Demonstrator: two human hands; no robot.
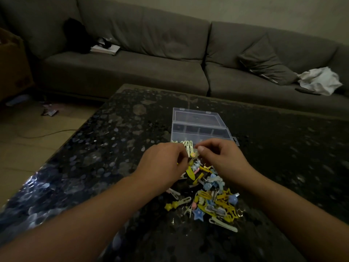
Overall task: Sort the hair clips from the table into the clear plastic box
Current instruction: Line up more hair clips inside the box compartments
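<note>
Yellow, blue, white hair clips (209,197) heaped together.

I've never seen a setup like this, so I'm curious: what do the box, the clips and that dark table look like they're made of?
Clear plastic box: looks like thin, glossy, see-through plastic; the dividers and table show through it.
Hair clips: mostly coloured plastic, yellow, blue and white; a few pale glints may be metal, hard to tell.
Table: polished dark speckled stone or a stone-look top; it reflects light at the near left.
</note>
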